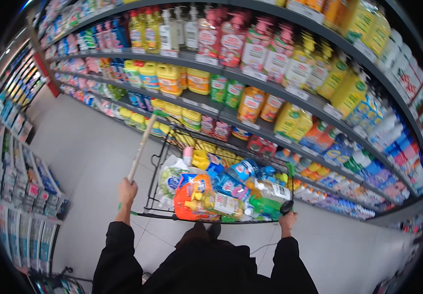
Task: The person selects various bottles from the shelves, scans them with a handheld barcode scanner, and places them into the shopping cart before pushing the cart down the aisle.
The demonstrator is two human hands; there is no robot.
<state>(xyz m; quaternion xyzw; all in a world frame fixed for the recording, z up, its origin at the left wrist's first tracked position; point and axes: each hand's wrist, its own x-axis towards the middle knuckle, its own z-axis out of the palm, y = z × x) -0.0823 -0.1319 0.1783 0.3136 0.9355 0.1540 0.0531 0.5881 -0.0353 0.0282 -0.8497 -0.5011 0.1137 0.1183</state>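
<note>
A black wire shopping cart stands before me, turned sideways, heaped with bottles. My left hand is wrapped around its pale handlebar, which has green end fittings. Over the cart's near right corner, my right hand grips a black handheld device, perhaps a barcode scanner; a thin cable runs below it. Among the load are an orange detergent jug, a yellow-capped pump bottle lying on its side, blue bottles, a green bottle and a clear bottle.
Long store shelving curves along the cart's far side, stocked with pump bottles and yellow jugs. To the left stands a rack of small packaged goods. Grey tiled floor lies between. Another metal-framed thing shows at lower left.
</note>
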